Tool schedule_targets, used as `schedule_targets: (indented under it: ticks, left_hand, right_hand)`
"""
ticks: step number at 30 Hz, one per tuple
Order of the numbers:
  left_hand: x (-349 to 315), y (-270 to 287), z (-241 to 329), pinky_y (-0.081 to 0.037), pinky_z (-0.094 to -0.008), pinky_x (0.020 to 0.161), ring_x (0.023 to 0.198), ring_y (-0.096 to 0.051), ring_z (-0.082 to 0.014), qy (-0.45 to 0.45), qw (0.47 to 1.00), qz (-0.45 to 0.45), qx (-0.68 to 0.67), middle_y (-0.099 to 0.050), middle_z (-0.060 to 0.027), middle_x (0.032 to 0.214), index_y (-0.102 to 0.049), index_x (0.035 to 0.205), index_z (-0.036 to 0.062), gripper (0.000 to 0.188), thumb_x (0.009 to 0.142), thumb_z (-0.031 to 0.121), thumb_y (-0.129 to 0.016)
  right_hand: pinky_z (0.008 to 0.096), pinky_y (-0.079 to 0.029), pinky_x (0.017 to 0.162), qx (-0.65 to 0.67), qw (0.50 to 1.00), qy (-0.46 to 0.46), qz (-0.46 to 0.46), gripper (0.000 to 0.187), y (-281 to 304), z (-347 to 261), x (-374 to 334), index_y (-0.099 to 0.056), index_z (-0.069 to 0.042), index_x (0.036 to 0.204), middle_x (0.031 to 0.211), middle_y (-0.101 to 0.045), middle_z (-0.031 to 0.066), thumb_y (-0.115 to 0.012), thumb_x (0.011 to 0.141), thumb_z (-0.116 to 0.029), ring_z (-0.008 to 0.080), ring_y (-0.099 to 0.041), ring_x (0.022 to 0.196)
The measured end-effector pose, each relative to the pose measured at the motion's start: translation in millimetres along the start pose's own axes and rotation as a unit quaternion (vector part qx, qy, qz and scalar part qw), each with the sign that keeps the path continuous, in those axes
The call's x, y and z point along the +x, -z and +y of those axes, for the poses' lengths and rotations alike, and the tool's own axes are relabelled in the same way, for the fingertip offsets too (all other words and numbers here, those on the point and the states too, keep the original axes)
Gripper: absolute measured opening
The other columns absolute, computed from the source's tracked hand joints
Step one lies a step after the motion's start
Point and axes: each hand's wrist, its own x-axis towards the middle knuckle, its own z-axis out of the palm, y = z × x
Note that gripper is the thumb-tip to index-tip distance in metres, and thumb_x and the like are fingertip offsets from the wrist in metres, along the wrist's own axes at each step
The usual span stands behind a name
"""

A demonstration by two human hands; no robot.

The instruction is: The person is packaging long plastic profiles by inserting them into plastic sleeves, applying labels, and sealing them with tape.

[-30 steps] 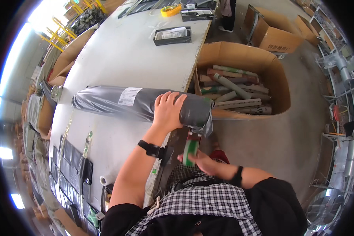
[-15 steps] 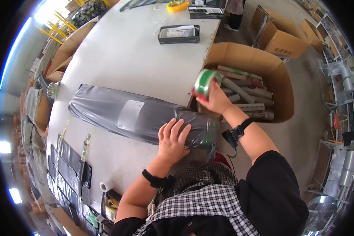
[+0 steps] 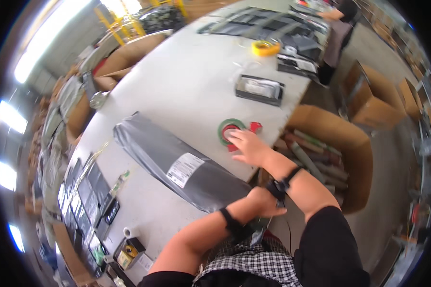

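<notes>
A long grey plastic-wrapped parcel (image 3: 177,165) with a white label lies diagonally on the white table (image 3: 187,81). My left hand (image 3: 263,201) presses on the parcel's near end at the table edge. A red tape dispenser with a green roll (image 3: 232,131) sits on the table beyond the parcel. My right hand (image 3: 249,146) rests beside it with fingers spread, fingertips touching the dispenser.
A black tray (image 3: 259,89) and a yellow tape roll (image 3: 266,48) lie farther along the table. An open cardboard box (image 3: 340,143) with several long packages stands on the floor to the right. Another person (image 3: 337,24) stands at the far end. Flat dark items (image 3: 86,191) lie at left.
My right hand carried the tape dispenser up from the parcel's end and set it on the table. The left hand slid to the parcel's near end.
</notes>
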Motion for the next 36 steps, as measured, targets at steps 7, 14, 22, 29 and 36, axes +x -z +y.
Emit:
schedule_targets:
  ticks: [7,14,22,29,36]
  left_hand:
    - [-139.6,-107.7,-96.1,-0.038,-0.0469,0.100,0.117,-0.049,-0.0327,0.300,0.655,0.614,-0.323,-0.052,-0.0117,0.128,-0.052,0.122,0.0035,0.055,0.077,0.029,-0.072]
    - [-135.0,-107.3,-137.7,-0.036,-0.0433,0.105,0.121,-0.048,-0.0271,-0.034,0.255,0.391,-0.884,-0.050,-0.0104,0.132,-0.041,0.136,0.0084,0.070,0.085,0.053,-0.058]
    - [-165.8,-100.1,-180.6,-0.045,-0.0370,0.096,0.110,-0.057,-0.0211,-0.132,0.332,0.439,-0.824,-0.058,-0.0107,0.122,-0.045,0.131,0.0025,0.059,0.085,0.034,-0.064]
    - [-372.1,74.3,-197.7,-0.004,-0.0467,0.113,0.143,-0.008,-0.0311,-0.217,0.405,0.810,-0.366,-0.009,-0.0161,0.155,-0.002,0.149,0.0076,0.100,0.081,0.056,-0.057]
    - [-434.1,51.3,-21.9,-0.028,-0.0297,0.073,0.082,-0.039,-0.0167,-0.378,0.335,0.857,0.104,-0.047,-0.0003,0.092,-0.059,0.107,0.0204,0.043,0.079,0.052,-0.064]
  right_hand:
    - [0.0348,-0.052,0.083,0.447,0.745,-0.417,-0.268,0.072,0.7,-28.4,-179.9,-0.045,0.003,0.124,0.115,-0.056,0.0179,-0.071,0.079,-0.047,0.0239,-0.062,0.092]
    - [0.0335,-0.051,0.072,0.292,0.859,-0.340,-0.249,0.079,51.4,-107.3,-142.6,-0.047,0.000,0.113,0.093,-0.064,0.0157,-0.080,0.063,-0.051,0.0251,-0.065,0.082]
    - [0.0393,-0.047,0.087,0.296,0.921,-0.217,-0.130,0.079,-47.7,-84.6,-159.0,-0.040,-0.005,0.123,0.111,-0.056,0.0176,-0.080,0.066,-0.041,0.0291,-0.058,0.102]
    - [0.0413,-0.041,0.101,0.760,0.647,0.002,-0.067,0.069,13.3,-195.0,215.9,-0.009,-0.009,0.145,0.134,-0.044,0.0167,-0.050,0.096,-0.033,0.0247,-0.053,0.117]
    - [0.0366,-0.041,0.098,0.476,0.783,0.198,-0.348,0.044,0.3,-246.9,204.6,-0.050,-0.008,0.129,0.121,-0.060,0.0105,-0.062,0.089,-0.023,0.0240,-0.054,0.117]
